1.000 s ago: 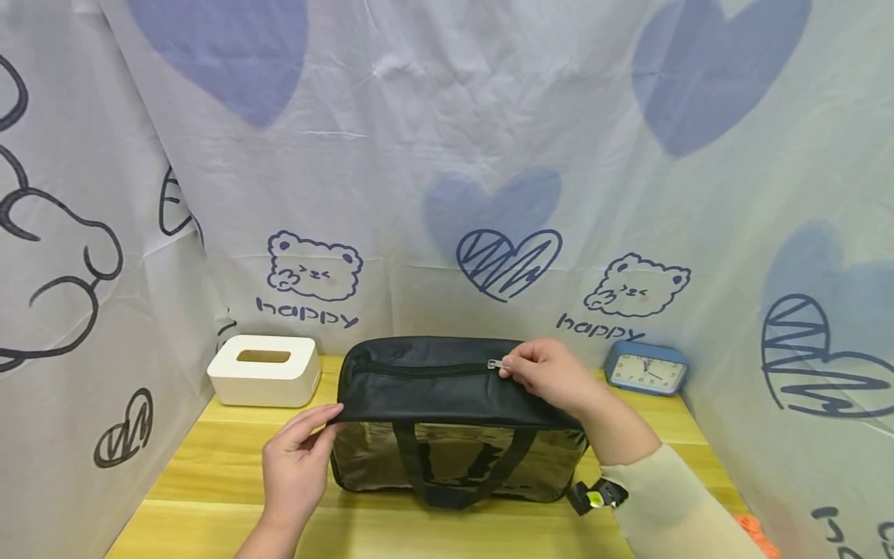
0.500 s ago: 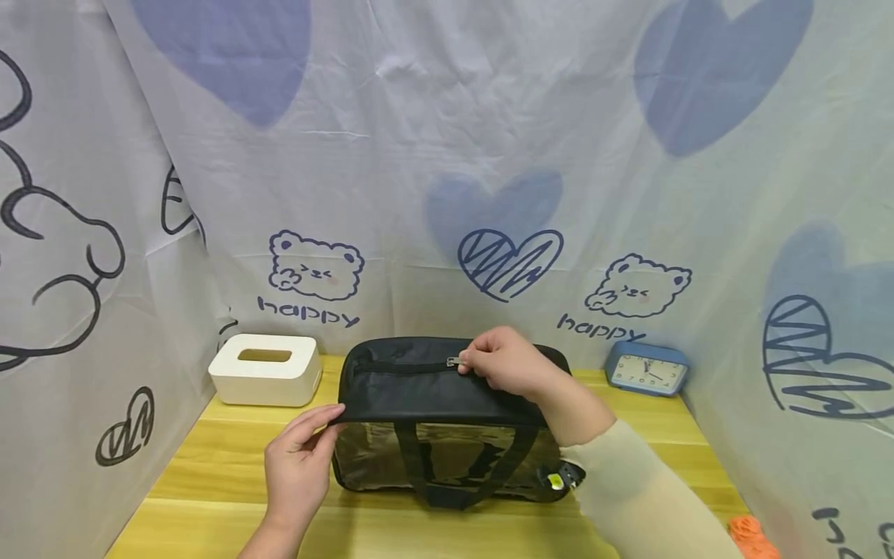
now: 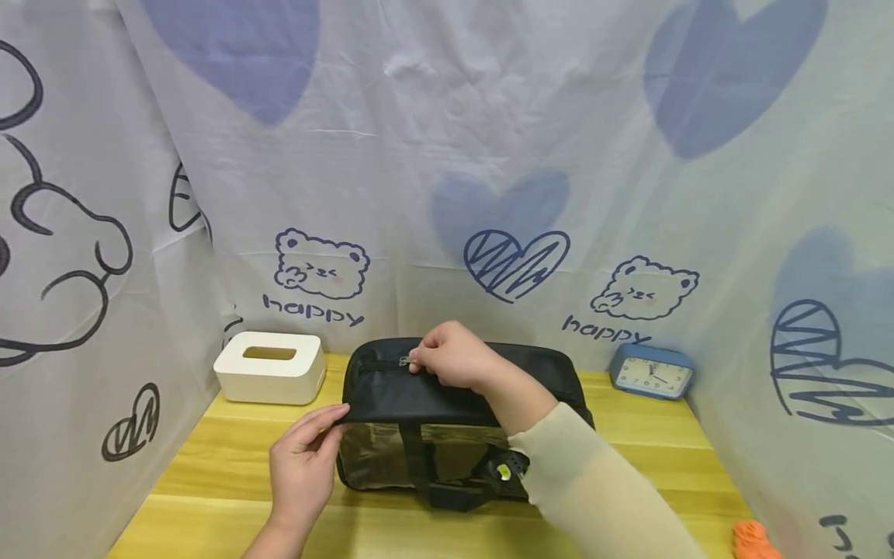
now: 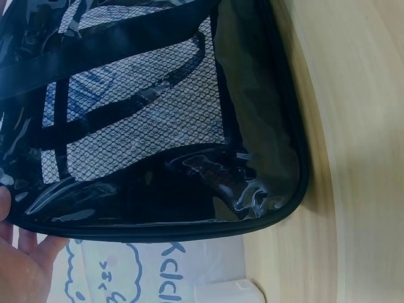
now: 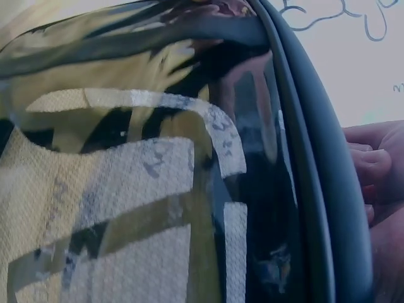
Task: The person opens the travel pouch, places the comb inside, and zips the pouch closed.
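Note:
A black zip bag point(image 3: 380, 400) with a see-through front panel and a black strap handle point(image 3: 447, 495) stands upright on the table. Between thumb and fingers, my right hand point(image 3: 452, 355) pinches the metal zipper pull point(image 3: 404, 361), near the left end of the zip on the bag's top. My left hand point(image 3: 303, 470) pinches the bag's front left top corner. In the left wrist view, its fingers point(image 4: 53, 246) sit at the bag's black piped edge, beside the clear panel and mesh. The right wrist view has my right hand point(image 5: 382, 167) partly hidden behind the bag's edge.
A white tissue box point(image 3: 268, 380) stands at the back left of the wooden table point(image 3: 223, 473). At the back right is a blue alarm clock point(image 3: 652, 373). An orange object point(image 3: 754, 541) lies at the lower right. Printed cloth point(image 3: 398, 186) hangs around the table.
My right hand has slid the zipper pull leftward along the bag's top, from the right part of the zip to near its left end. The left hand has stayed at the corner.

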Motion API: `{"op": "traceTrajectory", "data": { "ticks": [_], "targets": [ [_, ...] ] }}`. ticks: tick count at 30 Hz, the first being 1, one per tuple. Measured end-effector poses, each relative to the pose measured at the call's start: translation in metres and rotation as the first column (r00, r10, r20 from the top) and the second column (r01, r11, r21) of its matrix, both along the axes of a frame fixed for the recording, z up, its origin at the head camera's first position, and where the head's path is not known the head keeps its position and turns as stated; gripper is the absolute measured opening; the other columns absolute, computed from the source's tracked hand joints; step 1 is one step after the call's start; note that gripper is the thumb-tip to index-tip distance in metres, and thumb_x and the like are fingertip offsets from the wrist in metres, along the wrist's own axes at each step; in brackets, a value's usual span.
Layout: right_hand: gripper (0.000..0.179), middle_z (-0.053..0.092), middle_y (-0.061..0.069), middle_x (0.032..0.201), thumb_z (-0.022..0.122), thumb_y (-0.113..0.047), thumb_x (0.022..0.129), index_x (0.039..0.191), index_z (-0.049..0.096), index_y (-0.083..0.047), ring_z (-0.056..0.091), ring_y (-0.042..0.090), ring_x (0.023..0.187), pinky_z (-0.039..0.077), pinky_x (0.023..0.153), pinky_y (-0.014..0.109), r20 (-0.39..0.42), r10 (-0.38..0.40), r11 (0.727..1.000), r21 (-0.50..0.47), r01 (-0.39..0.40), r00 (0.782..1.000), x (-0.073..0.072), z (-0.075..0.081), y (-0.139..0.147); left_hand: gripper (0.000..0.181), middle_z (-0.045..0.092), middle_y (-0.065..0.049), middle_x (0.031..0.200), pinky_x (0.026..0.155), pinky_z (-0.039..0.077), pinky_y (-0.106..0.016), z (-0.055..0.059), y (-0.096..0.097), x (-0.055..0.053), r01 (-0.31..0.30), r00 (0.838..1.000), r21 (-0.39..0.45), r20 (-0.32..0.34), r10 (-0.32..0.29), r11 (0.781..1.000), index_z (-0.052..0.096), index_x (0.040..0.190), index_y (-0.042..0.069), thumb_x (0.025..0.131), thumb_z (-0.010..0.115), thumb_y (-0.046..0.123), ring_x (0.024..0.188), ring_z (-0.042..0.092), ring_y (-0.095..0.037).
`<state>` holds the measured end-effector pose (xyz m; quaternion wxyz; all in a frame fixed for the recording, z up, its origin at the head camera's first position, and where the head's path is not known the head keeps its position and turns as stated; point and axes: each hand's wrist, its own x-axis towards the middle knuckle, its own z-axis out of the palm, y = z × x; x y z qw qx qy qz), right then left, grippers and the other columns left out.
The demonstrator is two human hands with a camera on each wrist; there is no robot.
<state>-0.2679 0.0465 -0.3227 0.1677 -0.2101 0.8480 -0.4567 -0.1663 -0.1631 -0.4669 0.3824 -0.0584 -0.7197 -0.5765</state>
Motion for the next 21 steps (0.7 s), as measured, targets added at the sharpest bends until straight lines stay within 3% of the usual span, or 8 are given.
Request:
{"op": "traceTrajectory", "data": {
  "ticks": [7, 15, 21],
  "targets": [
    [0.037, 0.039, -0.003, 0.05, 0.062, -0.01, 0.107, 0.076, 0.078, 0.0, 0.033, 0.01, 0.04, 0.027, 0.043, 0.025, 0.016, -0.023, 0.999, 0.023, 0.023, 1.0, -0.003, -0.003, -0.025, 0.029, 0.077, -0.016, 0.106, 0.081, 0.057, -0.014, -0.002, 0.004, -0.002, -0.006, 1.0, -0.008, -0.022, 0.006, 1.0, 0.083, 0.104, -0.003, 0.084, 0.074, -0.024, 0.103, 0.069, 0.004],
    [0.037, 0.04, -0.003, 0.049, 0.064, -0.013, 0.106, 0.073, 0.078, -0.006, 0.037, 0.012, 0.042, 0.03, 0.044, 0.025, -0.037, -0.019, 0.991, 0.13, 0.023, 0.999, -0.003, -0.002, -0.059, 0.029, 0.077, -0.014, 0.106, 0.081, 0.056, -0.013, -0.004, 0.001, -0.003, -0.017, 0.999, -0.017, -0.049, 0.016, 1.0, 0.083, 0.103, -0.002, 0.086, 0.074, -0.023, 0.103, 0.069, 0.005],
    [0.039, 0.042, -0.003, 0.049, 0.065, -0.016, 0.106, 0.07, 0.076, -0.008, 0.039, 0.013, 0.044, 0.032, 0.046, 0.026, -0.053, -0.018, 0.979, 0.203, 0.029, 0.998, -0.004, -0.002, -0.066, 0.028, 0.077, -0.018, 0.106, 0.081, 0.057, -0.014, -0.004, 0.0, -0.003, 0.0, 0.999, -0.018, -0.049, -0.001, 1.0, 0.083, 0.103, -0.003, 0.085, 0.074, -0.023, 0.103, 0.069, 0.004]
  ]
}}
